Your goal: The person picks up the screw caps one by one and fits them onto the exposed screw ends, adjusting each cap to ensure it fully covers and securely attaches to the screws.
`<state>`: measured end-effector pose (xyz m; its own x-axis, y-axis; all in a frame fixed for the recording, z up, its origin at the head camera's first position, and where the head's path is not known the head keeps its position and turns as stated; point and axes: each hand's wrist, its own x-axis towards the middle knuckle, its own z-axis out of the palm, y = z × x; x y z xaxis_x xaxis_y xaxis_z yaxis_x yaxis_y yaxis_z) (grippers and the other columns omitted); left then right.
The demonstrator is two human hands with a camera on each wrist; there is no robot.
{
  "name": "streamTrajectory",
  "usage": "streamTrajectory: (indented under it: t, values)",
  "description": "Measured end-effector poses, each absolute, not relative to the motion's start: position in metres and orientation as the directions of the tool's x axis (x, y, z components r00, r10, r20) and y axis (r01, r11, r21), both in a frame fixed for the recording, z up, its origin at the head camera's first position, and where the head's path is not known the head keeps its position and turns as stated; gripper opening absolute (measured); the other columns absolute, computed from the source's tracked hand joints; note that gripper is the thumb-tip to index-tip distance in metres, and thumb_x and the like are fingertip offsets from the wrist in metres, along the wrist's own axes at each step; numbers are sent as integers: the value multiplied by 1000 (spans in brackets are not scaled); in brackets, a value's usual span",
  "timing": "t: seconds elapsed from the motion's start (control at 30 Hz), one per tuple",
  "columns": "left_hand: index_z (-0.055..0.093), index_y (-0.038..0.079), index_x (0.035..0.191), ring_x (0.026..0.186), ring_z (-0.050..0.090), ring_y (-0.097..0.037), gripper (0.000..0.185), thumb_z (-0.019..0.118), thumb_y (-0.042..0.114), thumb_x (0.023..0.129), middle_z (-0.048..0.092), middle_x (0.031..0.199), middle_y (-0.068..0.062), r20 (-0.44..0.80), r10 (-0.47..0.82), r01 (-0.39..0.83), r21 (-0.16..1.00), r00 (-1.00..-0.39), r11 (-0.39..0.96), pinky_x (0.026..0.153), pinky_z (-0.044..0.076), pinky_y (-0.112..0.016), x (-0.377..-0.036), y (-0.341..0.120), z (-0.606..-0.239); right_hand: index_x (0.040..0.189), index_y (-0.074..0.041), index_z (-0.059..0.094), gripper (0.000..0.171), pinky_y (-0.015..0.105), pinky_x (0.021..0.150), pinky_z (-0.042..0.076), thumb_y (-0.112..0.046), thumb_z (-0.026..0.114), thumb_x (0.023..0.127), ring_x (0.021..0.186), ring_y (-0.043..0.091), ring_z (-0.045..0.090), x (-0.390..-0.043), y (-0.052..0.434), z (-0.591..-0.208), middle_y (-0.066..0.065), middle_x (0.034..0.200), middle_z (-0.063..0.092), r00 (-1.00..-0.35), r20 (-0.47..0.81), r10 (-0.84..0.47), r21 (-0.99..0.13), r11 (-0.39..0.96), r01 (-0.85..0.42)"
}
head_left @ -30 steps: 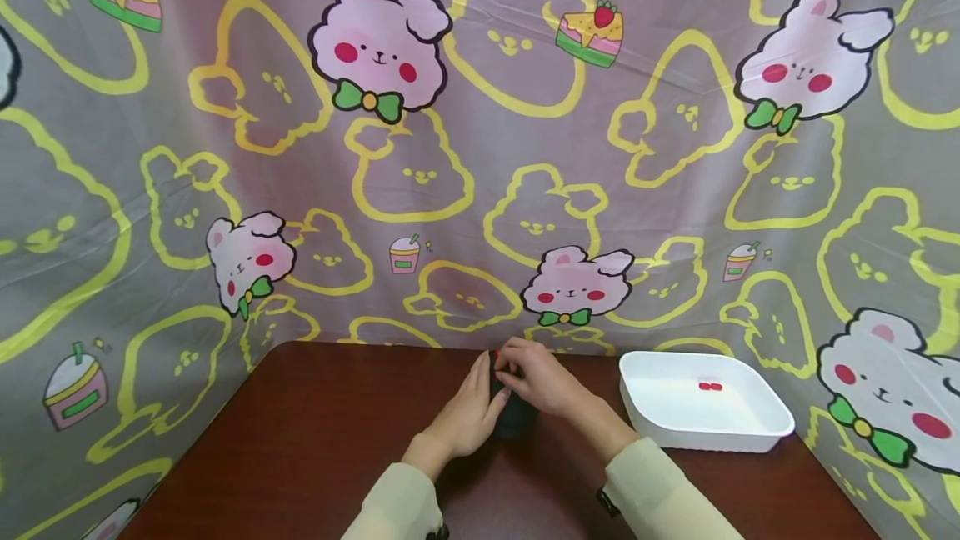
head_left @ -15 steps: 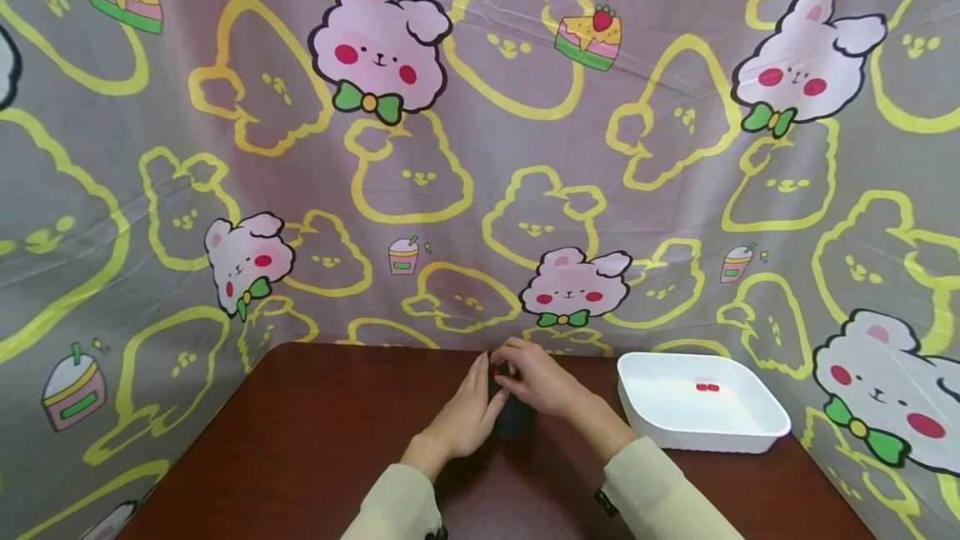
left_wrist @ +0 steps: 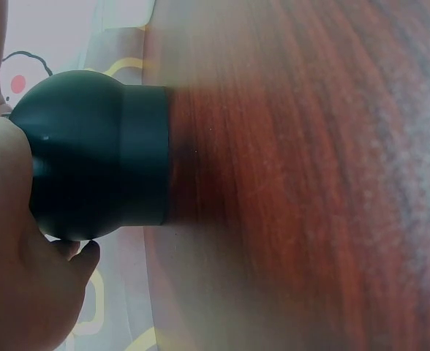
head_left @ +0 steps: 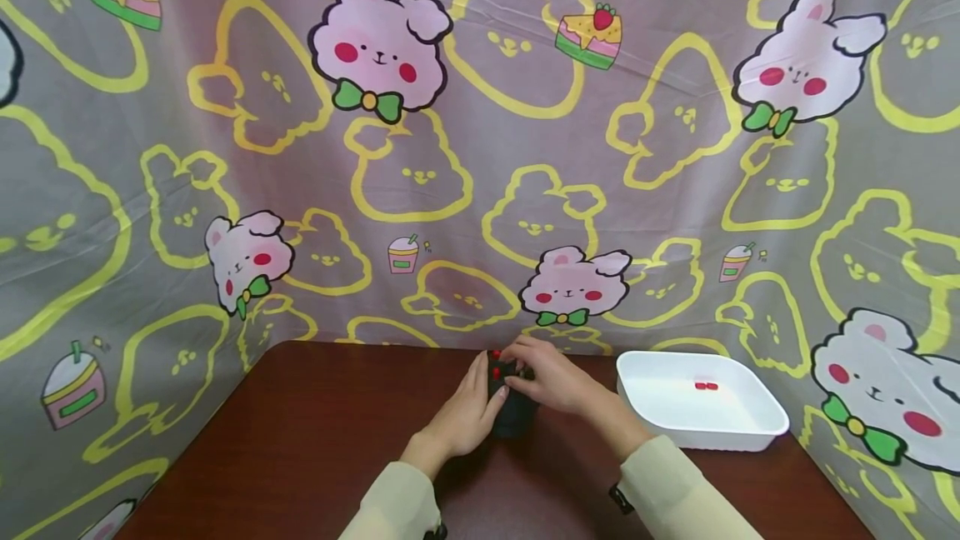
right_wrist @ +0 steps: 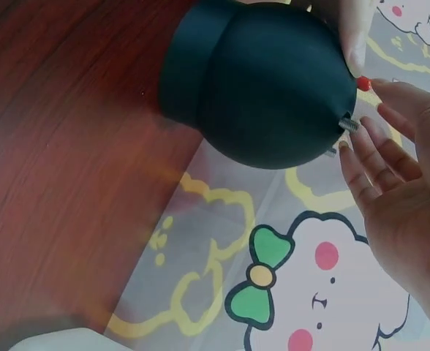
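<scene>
A dark, ball-shaped object on a short cylindrical base (left_wrist: 91, 153) stands upright on the table. My left hand (head_left: 468, 411) holds it from the left, with the thumb on the near side and the fingers along the far side. Two threaded metal studs (right_wrist: 349, 124) stick out of its top in the right wrist view. Small red pieces (head_left: 497, 373) sit on the top, beside the right fingertips. My right hand (head_left: 551, 373) is over the top, its thumb close to one red piece and its other fingertips right by the studs.
A white plastic tray (head_left: 652, 423) stands on the right of the brown table (head_left: 315, 440), with two small red pieces (head_left: 707, 386) in it. A patterned curtain (head_left: 450, 148) hangs behind the table and along both sides.
My right hand has shifted slightly right, its fingers parting from the red piece, and more red shows on the top. The left hand keeps its hold.
</scene>
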<state>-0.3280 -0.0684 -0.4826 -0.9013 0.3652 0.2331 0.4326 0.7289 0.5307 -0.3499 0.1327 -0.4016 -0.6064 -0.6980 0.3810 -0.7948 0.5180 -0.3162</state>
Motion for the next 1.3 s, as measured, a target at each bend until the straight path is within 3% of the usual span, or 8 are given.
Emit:
streamTrajectory:
  t: [0.27, 0.63, 1.03, 1.3]
  values:
    - [5, -4, 162, 154, 22, -35, 82, 31, 54, 109, 10, 169, -22, 290, 360, 462, 528, -887, 712, 117, 32, -55, -328, -68, -482, 117, -4, 70, 27, 36, 84, 57, -12, 77, 92, 94, 23, 66, -348, 141, -395, 7, 107, 66, -592, 404, -697, -292, 515, -806]
    - [5, -1, 163, 155, 19, -31, 82, 33, 54, 109, 10, 170, -19, 268, 352, 442, 543, -897, 714, 120, 29, -51, -329, -68, -482, 117, -3, 71, 27, 39, 86, 57, -10, 77, 91, 95, 22, 66, -347, 161, -388, 8, 109, 65, -623, 401, -671, -296, 549, -782]
    - [5, 0, 163, 156, 17, -29, 83, 33, 56, 108, 8, 171, -16, 251, 346, 427, 547, -904, 720, 121, 27, -51, -329, -68, -482, 113, -12, 72, 23, 42, 89, 55, -13, 77, 91, 100, 22, 66, -347, 191, -383, 1, 108, 67, -625, 432, -650, -192, 611, -768]
    - [4, 0, 163, 156, 16, -30, 83, 32, 56, 109, 8, 171, -17, 262, 348, 435, 549, -900, 714, 121, 27, -52, -328, -67, -486, 117, -9, 72, 28, 46, 93, 55, -11, 78, 90, 107, 25, 66, -350, 218, -382, 3, 115, 68, -678, 420, -603, -216, 659, -720]
